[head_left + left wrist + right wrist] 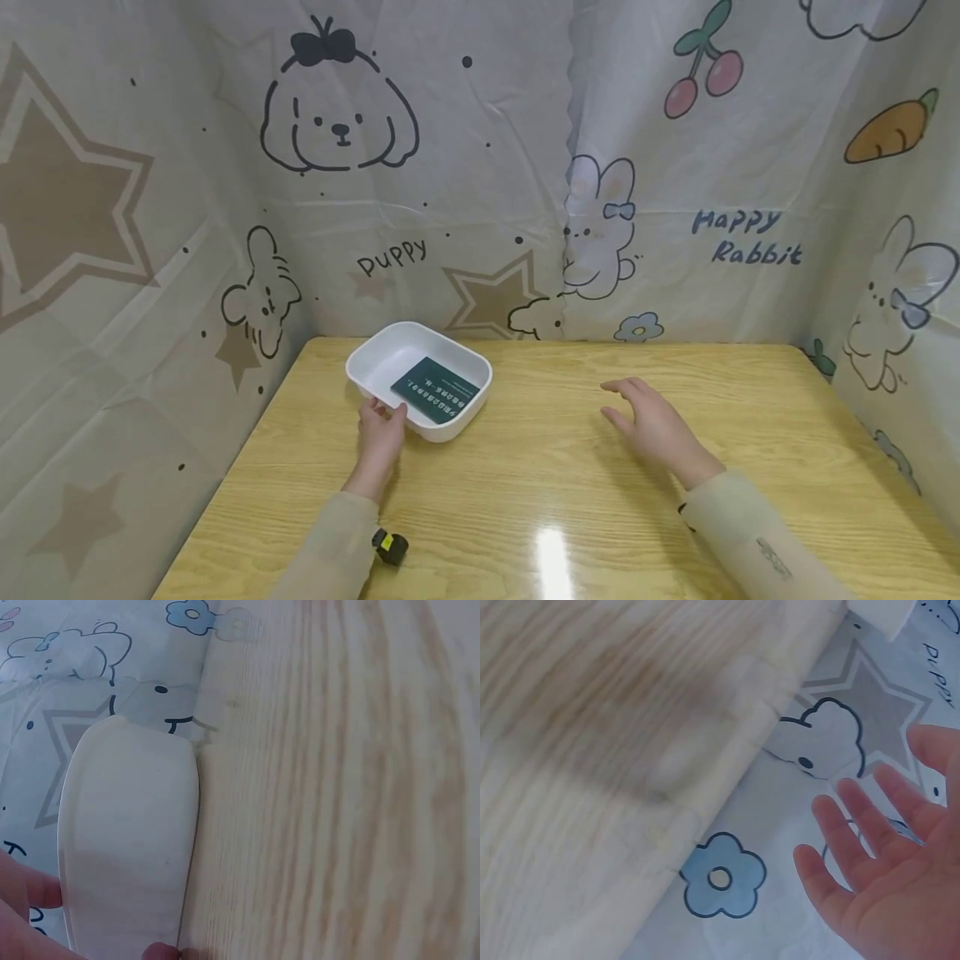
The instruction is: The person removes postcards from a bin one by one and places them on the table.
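A white plastic basin (375, 358) stands at the back left of the table, with a dark green booklet (435, 389) bearing white print lying inside it. My left hand (381, 433) pinches the basin's near-left rim, its thumb reaching over the edge. In the left wrist view the side of the basin (131, 832) fills the left, with parts of fingers against it. To the right of the basin, my right hand (654, 425) hovers over the table and holds nothing. Its fingers look spread and relaxed in the right wrist view, where a corner of the basin shows at the top.
A small black thing with a yellow mark (391, 547) is beside the left sleeve, on or just above the table. The wooden table (555, 450) has a patterned cloth (487, 167) hanging behind and along both sides.
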`<state>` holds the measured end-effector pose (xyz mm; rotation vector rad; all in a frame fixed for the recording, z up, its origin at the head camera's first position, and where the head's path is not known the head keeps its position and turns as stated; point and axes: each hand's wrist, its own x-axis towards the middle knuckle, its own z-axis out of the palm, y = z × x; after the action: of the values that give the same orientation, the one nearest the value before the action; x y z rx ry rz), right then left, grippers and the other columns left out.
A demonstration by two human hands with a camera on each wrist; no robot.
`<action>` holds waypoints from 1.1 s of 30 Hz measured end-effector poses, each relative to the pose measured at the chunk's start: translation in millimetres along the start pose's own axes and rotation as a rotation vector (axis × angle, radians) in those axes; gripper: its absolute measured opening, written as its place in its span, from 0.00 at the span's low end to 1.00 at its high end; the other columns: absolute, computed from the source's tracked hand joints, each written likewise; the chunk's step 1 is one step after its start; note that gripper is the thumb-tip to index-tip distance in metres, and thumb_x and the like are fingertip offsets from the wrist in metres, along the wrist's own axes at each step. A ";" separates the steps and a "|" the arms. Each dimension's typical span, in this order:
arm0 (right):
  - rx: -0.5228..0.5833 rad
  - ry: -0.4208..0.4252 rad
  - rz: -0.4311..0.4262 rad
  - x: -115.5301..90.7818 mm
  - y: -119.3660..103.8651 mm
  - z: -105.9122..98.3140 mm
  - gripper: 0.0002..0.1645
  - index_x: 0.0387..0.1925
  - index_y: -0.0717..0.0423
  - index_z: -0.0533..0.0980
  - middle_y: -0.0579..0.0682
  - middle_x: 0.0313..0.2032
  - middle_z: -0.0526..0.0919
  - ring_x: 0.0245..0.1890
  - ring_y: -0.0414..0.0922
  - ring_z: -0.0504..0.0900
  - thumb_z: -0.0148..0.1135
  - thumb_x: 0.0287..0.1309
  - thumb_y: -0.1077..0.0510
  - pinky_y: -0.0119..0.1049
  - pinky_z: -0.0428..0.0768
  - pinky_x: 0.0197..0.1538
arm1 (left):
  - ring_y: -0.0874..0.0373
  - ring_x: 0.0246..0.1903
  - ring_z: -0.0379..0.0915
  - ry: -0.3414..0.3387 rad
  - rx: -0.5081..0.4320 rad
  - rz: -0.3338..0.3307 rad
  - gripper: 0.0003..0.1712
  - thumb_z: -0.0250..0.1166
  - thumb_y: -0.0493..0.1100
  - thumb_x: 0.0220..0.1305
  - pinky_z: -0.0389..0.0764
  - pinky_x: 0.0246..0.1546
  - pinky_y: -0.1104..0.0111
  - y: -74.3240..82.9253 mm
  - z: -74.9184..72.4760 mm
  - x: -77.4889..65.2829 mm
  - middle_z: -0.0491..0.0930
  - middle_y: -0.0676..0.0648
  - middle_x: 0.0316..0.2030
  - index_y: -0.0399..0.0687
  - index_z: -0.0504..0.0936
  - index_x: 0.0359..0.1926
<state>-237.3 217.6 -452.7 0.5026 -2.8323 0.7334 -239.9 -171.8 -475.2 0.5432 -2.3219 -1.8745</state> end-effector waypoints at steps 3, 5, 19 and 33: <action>0.009 0.000 0.004 3.3 3.4 4.8 0.26 0.60 0.56 0.70 0.59 0.56 0.75 0.53 0.57 0.74 0.58 0.63 0.51 0.59 0.76 0.54 | 0.34 0.65 0.49 -0.009 0.004 0.002 0.41 0.52 0.43 0.68 0.58 0.67 0.47 -0.2 -1.3 0.7 0.49 0.25 0.67 0.31 0.40 0.71; 0.012 -0.005 0.007 4.8 5.4 7.7 0.25 0.59 0.56 0.71 0.59 0.56 0.76 0.53 0.57 0.75 0.58 0.63 0.51 0.59 0.77 0.53 | 0.33 0.65 0.49 -0.016 0.005 0.007 0.41 0.51 0.43 0.68 0.59 0.67 0.46 0.2 -1.8 1.0 0.49 0.24 0.67 0.30 0.39 0.71; 0.039 -0.021 0.012 11.6 1.2 17.6 0.23 0.57 0.55 0.72 0.57 0.54 0.77 0.51 0.54 0.76 0.58 0.63 0.52 0.56 0.78 0.51 | 0.33 0.64 0.51 -0.077 0.009 0.059 0.38 0.51 0.40 0.68 0.62 0.65 0.45 -1.9 0.2 -1.6 0.53 0.23 0.66 0.27 0.44 0.69; 0.107 -0.010 0.012 21.0 -13.1 21.0 0.20 0.54 0.56 0.74 0.56 0.52 0.80 0.48 0.52 0.77 0.57 0.64 0.52 0.54 0.78 0.52 | 0.36 0.64 0.55 -0.145 0.075 0.074 0.34 0.52 0.42 0.68 0.59 0.66 0.44 -4.2 7.7 -0.9 0.60 0.27 0.66 0.31 0.53 0.69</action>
<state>-253.7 190.6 -460.0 0.5072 -2.8188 0.8915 -240.5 -165.1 -480.9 0.3339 -2.4743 -1.8583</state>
